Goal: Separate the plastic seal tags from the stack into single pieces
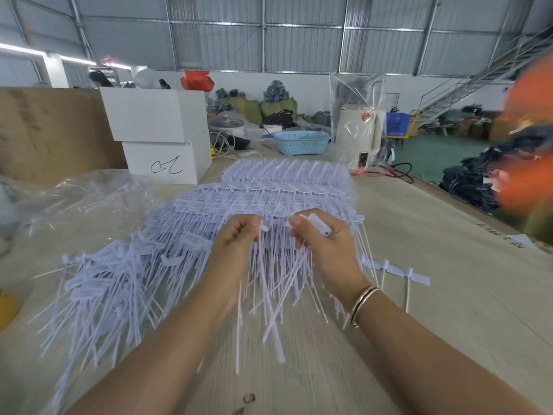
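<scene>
While both hands (pixel 236 238) (pixel 323 238) pinch tags at mid-frame, loose singles (pixel 98 283) pile lower left, yet most of the stack (pixel 284 181) looks unseparated.

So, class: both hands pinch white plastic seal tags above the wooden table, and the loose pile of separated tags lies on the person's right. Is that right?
One slip: the head view shows the loose pile of separated tags on the person's left. Both the left hand and the right hand do pinch white plastic seal tags above the wooden table.
</scene>
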The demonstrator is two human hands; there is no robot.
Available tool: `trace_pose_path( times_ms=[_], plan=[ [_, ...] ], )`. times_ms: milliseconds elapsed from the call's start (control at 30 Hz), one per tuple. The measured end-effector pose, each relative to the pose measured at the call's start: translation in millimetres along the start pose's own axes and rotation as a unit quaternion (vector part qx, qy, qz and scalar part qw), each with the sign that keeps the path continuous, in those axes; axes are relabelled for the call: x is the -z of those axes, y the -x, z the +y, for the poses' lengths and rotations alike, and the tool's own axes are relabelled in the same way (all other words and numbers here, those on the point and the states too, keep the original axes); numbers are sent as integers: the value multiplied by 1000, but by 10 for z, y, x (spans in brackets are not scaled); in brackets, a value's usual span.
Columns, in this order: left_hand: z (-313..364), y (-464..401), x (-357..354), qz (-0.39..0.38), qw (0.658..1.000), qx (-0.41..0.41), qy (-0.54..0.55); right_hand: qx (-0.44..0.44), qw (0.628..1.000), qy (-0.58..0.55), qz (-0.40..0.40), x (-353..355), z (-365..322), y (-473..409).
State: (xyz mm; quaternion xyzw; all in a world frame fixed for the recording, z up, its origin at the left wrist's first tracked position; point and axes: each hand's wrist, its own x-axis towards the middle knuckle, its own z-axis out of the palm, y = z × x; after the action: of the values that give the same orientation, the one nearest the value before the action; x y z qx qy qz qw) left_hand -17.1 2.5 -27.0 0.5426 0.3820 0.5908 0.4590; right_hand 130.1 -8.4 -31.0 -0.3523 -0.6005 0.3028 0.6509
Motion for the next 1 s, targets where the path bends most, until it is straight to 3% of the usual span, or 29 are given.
trace_pose_path(
  times_ms=[100,167,267,400,567,633,733,833,900,933,1000],
  plan=[
    [61,-40,107,-45,990,-78,-112,-65,997,-20,-28,116,28,-21],
    [32,-37,97,-76,978,-84,-174,-97,993,-1,-67,153,57,-19],
    [-52,-7,1,-94,942,-126,-296,-116,988,17,-101,90,62,-8],
    [-97,16,-77,-92,939,-192,-270,-124,989,16,-76,-31,63,11],
    [-84,2,-92,-59,960,-196,-190,-154,982,66,-88,-58,42,30],
    [-86,-18,-40,-69,955,-191,-216,-180,976,70,-105,-40,43,43],
    [-66,-51,59,-96,907,-213,-350,-185,972,90,-118,-3,33,11],
    [17,-22,96,-109,823,-269,-488,-175,971,112,-122,7,17,-9],
    [71,-21,158,-60,761,-294,-575,-169,974,109,-102,55,-3,-24],
    [99,-26,195,-47,744,-271,-609,-167,976,106,-92,90,-19,-29],
    [117,-36,231,-64,751,-218,-620,-159,978,102,-88,155,-35,-39]
  ],
)
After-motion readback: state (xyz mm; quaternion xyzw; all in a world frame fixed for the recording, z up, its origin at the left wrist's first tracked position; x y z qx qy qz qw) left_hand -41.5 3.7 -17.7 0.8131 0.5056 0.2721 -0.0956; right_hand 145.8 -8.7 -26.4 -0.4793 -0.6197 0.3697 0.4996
